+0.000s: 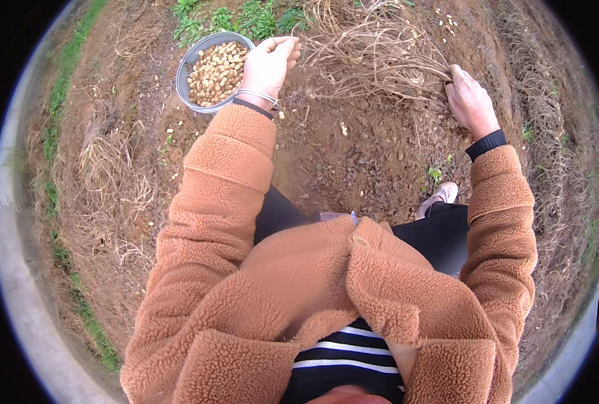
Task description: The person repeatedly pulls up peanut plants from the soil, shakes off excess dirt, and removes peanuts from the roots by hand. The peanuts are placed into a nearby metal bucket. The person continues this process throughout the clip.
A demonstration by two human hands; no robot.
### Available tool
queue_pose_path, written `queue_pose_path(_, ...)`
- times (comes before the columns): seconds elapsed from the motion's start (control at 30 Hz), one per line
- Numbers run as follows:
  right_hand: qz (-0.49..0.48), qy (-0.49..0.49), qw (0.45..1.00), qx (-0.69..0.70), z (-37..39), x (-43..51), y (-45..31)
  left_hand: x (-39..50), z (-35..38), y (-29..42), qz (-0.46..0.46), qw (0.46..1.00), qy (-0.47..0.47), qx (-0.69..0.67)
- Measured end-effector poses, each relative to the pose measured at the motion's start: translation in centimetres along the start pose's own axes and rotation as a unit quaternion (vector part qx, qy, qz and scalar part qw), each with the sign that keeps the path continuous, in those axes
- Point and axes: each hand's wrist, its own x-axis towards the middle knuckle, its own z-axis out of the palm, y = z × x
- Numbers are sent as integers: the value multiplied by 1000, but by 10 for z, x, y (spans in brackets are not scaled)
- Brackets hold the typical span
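Observation:
My right hand (469, 98) grips one end of a bundle of dry peanut plants (380, 60), whose stems spread leftward over the soil. My left hand (271, 60), with a bracelet at its wrist, is raised beside the right rim of a round grey bucket (180, 83). Its thumb and fingers are close together near the left tips of the stems; whether they pinch a stem or a pod I cannot tell. Unshelled peanuts (218, 73) fill much of the bucket. A few loose peanuts (344, 129) lie on the bare soil below the bundle.
Dry plant heaps (107, 156) lie at the left, and a row of dried stems (542, 101) runs along the right. Green weeds (249, 19) grow behind the bucket. More loose pods (447, 22) lie at the top right. My shoe (438, 197) stands on the soil. A pale paved edge (14, 202) curves along the left.

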Motion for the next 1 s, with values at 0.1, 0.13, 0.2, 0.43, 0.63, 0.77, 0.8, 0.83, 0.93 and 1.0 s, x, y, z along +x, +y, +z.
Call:
queue_pose_path(0.1,-98,102,989,-40,-55,1,0,2,-8,-14,-42,999,22,7)
queue_pose_path(0.13,-114,109,985,-65,-74,2,1,1,-11,-17,-53,998,19,11)
queue_pose_path(0.2,-127,146,977,-93,-111,-1,4,-6,-13,-23,-91,996,11,-7)
queue_pose_path(0.43,-132,230,946,-189,-251,-24,10,-71,14,-11,-160,981,-108,1)
queue_pose_path(0.63,-106,267,942,-172,-329,-51,33,-98,83,35,-132,943,-288,100)
queue_pose_path(0.77,-69,269,953,-119,-355,-62,75,-94,127,68,-104,918,-371,89)
queue_pose_path(0.8,-55,276,952,-119,-364,-68,84,-93,136,74,-104,910,-395,66)
queue_pose_path(0.83,-43,282,951,-119,-372,-72,91,-93,143,78,-110,903,-413,49)
queue_pose_path(0.93,21,350,924,-150,-415,-97,99,-92,163,87,-103,885,-453,23)
queue_pose_path(1.0,30,404,906,-122,-437,-113,95,-91,173,91,-105,879,-464,18)
